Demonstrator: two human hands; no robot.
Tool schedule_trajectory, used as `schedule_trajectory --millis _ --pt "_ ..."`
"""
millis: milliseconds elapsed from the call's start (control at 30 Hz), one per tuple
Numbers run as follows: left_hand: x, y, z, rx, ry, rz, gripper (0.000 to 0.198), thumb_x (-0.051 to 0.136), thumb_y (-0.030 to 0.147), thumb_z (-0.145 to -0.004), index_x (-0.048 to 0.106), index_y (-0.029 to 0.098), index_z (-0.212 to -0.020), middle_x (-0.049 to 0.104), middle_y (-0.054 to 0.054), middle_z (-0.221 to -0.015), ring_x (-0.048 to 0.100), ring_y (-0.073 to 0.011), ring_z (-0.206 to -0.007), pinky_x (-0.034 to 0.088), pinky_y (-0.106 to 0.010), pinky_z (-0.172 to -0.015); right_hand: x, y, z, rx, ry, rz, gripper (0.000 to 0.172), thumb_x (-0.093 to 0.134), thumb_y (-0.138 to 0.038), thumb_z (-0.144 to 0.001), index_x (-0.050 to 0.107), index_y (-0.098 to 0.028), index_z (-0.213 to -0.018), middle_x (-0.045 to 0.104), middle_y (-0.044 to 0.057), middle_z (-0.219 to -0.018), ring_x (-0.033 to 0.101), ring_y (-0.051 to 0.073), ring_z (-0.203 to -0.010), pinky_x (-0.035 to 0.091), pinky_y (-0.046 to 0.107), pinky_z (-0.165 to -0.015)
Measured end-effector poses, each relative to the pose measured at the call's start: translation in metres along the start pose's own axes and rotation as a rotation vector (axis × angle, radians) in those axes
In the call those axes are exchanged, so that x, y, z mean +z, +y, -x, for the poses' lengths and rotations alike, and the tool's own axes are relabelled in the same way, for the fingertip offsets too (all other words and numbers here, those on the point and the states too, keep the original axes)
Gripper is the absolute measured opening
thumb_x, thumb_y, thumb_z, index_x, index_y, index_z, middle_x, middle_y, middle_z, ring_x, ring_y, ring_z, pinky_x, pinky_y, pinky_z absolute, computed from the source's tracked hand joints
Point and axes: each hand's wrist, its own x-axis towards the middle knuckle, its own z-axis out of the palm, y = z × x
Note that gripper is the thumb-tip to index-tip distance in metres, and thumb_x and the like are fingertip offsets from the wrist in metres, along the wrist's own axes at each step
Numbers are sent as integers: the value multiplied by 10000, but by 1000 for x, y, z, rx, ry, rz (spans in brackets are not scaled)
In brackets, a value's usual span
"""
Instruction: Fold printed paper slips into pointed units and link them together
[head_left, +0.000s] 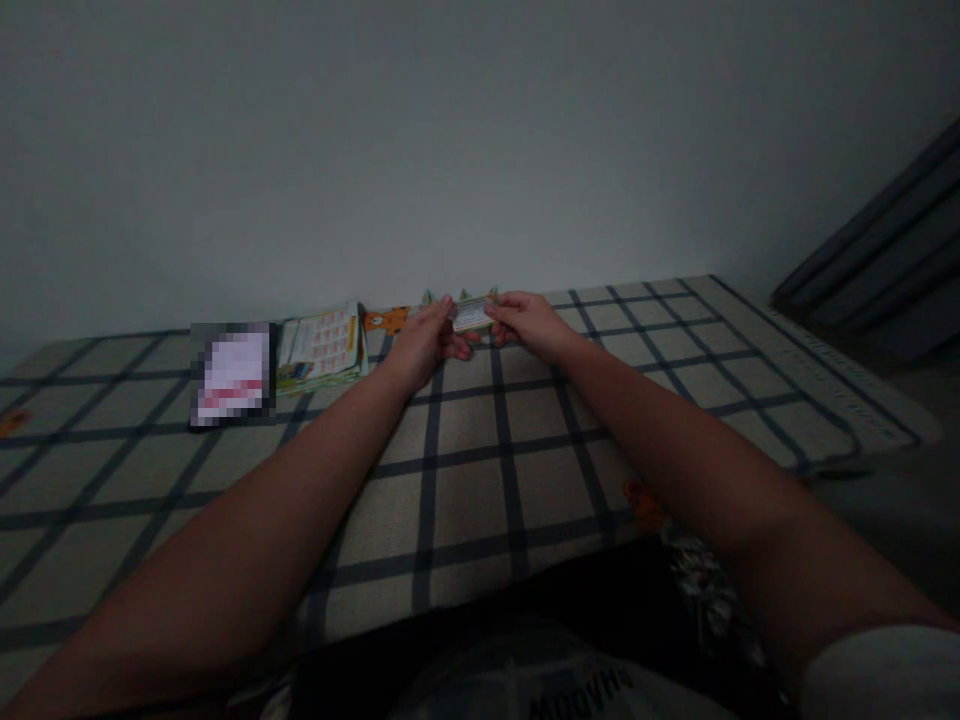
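Observation:
Both arms reach out over a checked cloth (469, 480). Between my hands is a small, flat, pale printed card (472, 314); its print is too small to read. My left hand (429, 340) pinches its left end, thumb on top and the other fingers curled below. At the right end, my right hand (525, 322) grips it between thumb and fingers. Green pointed tips (464, 294) show just behind the card; what they belong to is hidden.
Left of my hands lies a stack of printed sheets or booklets (319, 345). Farther left is a dark-edged item (232, 375), its face blurred out. A pale wall (480, 150) rises behind the cloth. Grey folded fabric (885, 230) hangs at right.

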Motion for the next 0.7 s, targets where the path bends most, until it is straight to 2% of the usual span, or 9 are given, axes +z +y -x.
schedule_trajectory --millis 200,300,467,533,567,633,700 --pt "-1 -1 2 40 0 -60 460 712 597 -938 660 149 -1028 773 -56 -727 647 -116 -471 545 -222 -507 1 -2 2 6 -18 19 202 699 -185 -993 640 -174 -800 629 -22 -630 569 78 -519 503 181 -524" --pt "0 -1 2 34 17 -55 446 707 578 -937 667 144 -1029 767 -55 -717 671 -133 -482 552 -232 -503 1 -3 3 -2 -23 30 183 687 -177 -994 646 -177 -816 627 -21 -637 558 81 -516 488 185 -510" --pt "3 0 1 47 71 -78 291 700 425 -936 695 136 -905 717 -27 -690 706 -144 -540 542 -218 -482 -4 5 -4 -66 -4 159 116 647 -224 -1004 679 -176 -904 617 -10 -683 542 101 -542 493 223 -531" --pt "4 1 2 56 97 -90 256 692 381 -934 698 135 -861 691 -16 -665 687 -131 -530 541 -212 -485 -6 11 -8 -163 43 285 100 687 -266 -974 701 -186 -1033 645 1 -762 561 121 -602 534 258 -600" --pt "4 1 2 58 108 -96 253 689 373 -933 695 136 -845 677 -12 -641 675 -127 -521 543 -211 -490 -7 13 -10 -246 93 362 180 729 -281 -942 702 -192 -1097 662 15 -829 586 137 -666 560 283 -666" --pt "4 1 3 60 117 -113 265 683 381 -935 686 141 -821 652 -6 -596 659 -128 -506 552 -216 -507 -10 16 -12 -428 180 517 342 788 -309 -887 697 -195 -1196 683 80 -1081 646 186 -882 585 367 -863" --pt "4 1 3 65 115 -140 286 683 402 -937 679 147 -807 638 -2 -570 657 -132 -504 562 -221 -525 -11 16 -12 -567 174 659 404 810 -357 -869 694 -192 -1220 645 127 -1234 632 257 -1105 549 445 -992"
